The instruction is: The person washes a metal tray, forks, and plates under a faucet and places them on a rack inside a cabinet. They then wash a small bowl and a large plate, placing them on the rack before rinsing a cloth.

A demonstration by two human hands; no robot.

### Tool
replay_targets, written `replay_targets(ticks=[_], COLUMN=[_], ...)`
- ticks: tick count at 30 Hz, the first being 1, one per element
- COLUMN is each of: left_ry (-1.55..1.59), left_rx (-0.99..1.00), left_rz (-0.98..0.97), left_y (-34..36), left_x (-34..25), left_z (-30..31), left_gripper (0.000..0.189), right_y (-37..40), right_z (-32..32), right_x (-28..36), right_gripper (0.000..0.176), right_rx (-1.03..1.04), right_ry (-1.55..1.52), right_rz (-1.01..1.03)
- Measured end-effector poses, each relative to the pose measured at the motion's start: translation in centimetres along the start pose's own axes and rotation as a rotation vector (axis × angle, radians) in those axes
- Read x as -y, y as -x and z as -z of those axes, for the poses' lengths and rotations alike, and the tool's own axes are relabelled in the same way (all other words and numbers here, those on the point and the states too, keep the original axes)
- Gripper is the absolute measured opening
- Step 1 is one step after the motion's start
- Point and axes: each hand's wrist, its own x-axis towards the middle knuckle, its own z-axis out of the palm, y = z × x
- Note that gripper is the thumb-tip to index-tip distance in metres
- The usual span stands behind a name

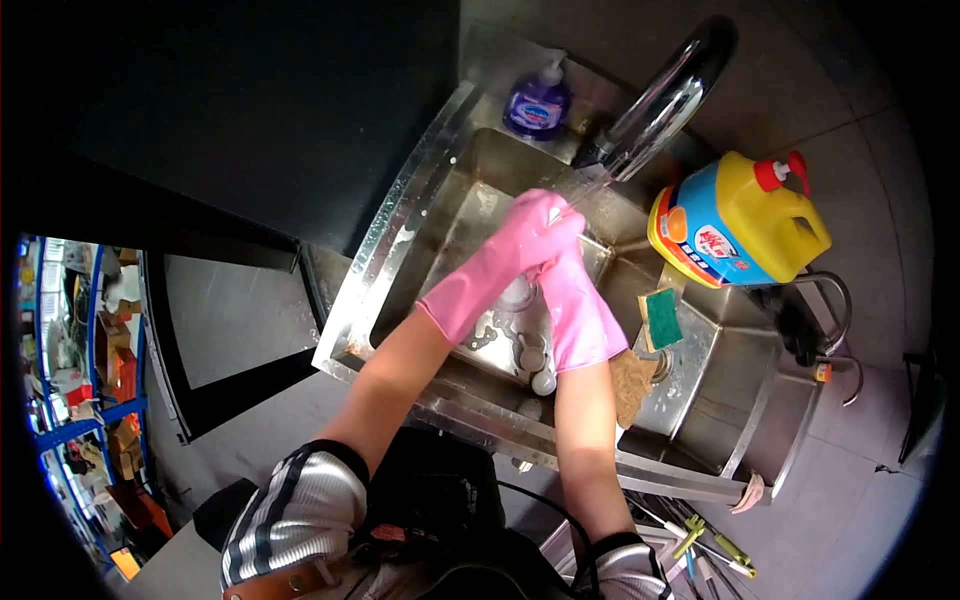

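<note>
Both of my hands wear pink rubber gloves and are pressed together in the stream below the chrome faucet [665,105], over the left basin of the steel sink [465,225]. My left hand [535,220] reaches in from the left, its fingers curled against the other glove. My right hand [562,245] comes up from below, closed against the left one. The gloves overlap, so anything between them is hidden. Beneath them on the basin floor are several pale round shapes [532,355] that I cannot identify.
A purple soap pump bottle [537,105] stands behind the basin. A yellow detergent jug [740,225] with a red pump stands at the right. A green sponge [660,318] and a brown cloth [630,385] lie by the right basin. Blue shelving [95,400] is at far left.
</note>
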Motion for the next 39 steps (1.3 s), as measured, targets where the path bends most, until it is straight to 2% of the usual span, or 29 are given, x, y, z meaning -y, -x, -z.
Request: replay_targets(ticks=[2,3,5,6,8,9,10,11,12,13,14,15,17,18,20,22,23,24,25,26,28,30,33,34,37,39], left_ry=[0.001,0.003,-0.134,-0.145,-0.099,-0.073,0.053,-0.022,-0.098,-0.185,-0.272,-0.23,-0.136,-0.112,0.235,0.543,0.697,0.849,0.997,1.245,1.309,1.321,1.268,1.322,1.317,1.355], left_rx=[-0.039,-0.059,-0.087,-0.15,-0.109,-0.091,-0.165,-0.283,-0.398,-0.17,0.062,0.068,0.073,-0.037,0.025,0.099,0.078,0.058,0.039,0.156,0.202,0.199,0.122,0.177,0.223,0.254], left_rz=[0.126,0.189,0.13,0.255,0.352,0.402,0.405,0.111,-0.184,-0.147,-0.125,-0.065,0.058,-0.044,0.384,0.738,0.704,0.664,0.619,0.67,0.684,0.691,0.695,0.697,0.66,0.64], left_y=[-1.5,-2.3,-3.5,-3.6,-4.7,-5.0,-4.8,-4.5,-4.1,-3.5,-2.9,-2.7,-2.6,-3.0,-3.4,-3.8,-3.3,-2.7,-2.3,-1.7,-1.1,-0.8,-0.1,-0.2,0.9,1.8], left_x=[0.7,1.1,-0.3,-2.7,-2.1,-1.6,-0.6,0.3,1.2,1.2,1.3,0.7,-0.6,2.8,1.9,-0.8,-0.8,-0.9,-0.8,-0.5,1.4,2.7,0.5,0.8,0.5,1.2], left_z=[0.8,1.1,2.3,2.5,2.0,1.6,0.5,-0.5,-1.6,-1.5,-1.4,-0.7,-0.1,-1.8,-2.2,-1.1,-1.1,-0.9,-0.4,0.5,0.0,-0.2,1.8,2.1,1.7,1.1], left_gripper=[0.029,0.032,0.038,0.041,0.04,0.039,0.037,0.036,0.035,0.028,0.028,0.029,0.035,0.034,0.034,0.028,0.019,0.017,0.023,0.029,0.032,0.034,0.037,0.04,0.043,0.044], right_y=[-1.7,-3.8,-4.3,-2.7,-2.8,-3.0,-3.8,-4.5,-4.1,-3.2,-2.3,-3.2,-2.4,-2.1,-3.1,-2.0,-1.2,-0.3,-1.4,-2.6,-3.7,-1.9,0.8,2.0,3.4,5.7], right_z=[0.2,0.4,-1.2,-2.6,-3.4,-3.2,-2.7,-1.8,-1.3,-1.0,-0.7,0.1,0.0,0.0,2.9,3.1,3.1,3.1,3.1,3.3,3.6,3.6,3.0,3.5,3.6,4.1], right_x=[-0.1,-1.0,-1.4,-1.0,-1.2,-1.3,-1.6,-1.5,-1.1,-0.5,0.1,-0.2,-1.3,-1.4,-1.4,-2.0,-2.1,-2.3,-2.5,-2.7,-2.9,-3.2,-3.5,-3.4,-4.2,-3.6], right_gripper=[0.038,0.04,0.04,0.039,0.045,0.043,0.041,0.034,0.033,0.033,0.032,0.035,0.039,0.041,0.038,0.033,0.031,0.03,0.03,0.03,0.03,0.018,0.023,0.036,0.036,0.037], right_rx=[0.146,0.209,0.287,0.309,0.481,0.449,0.417,0.271,0.307,0.343,0.378,0.334,0.148,0.057,0.101,-0.011,-0.078,-0.164,-0.151,-0.138,-0.046,0.147,0.286,0.257,0.312,0.29], right_ry=[0.146,0.11,-0.003,-0.079,-0.395,-0.378,-0.36,-0.167,-0.18,-0.192,-0.204,-0.185,0.113,0.266,0.356,0.572,0.679,0.878,0.838,0.798,0.775,0.473,0.022,0.191,0.096,0.145], right_rz=[-0.03,0.065,0.277,0.39,0.357,0.372,0.386,0.432,0.414,0.395,0.375,0.371,0.514,0.587,0.406,0.515,0.563,0.778,0.796,0.814,0.925,0.828,0.62,0.649,0.826,0.765])
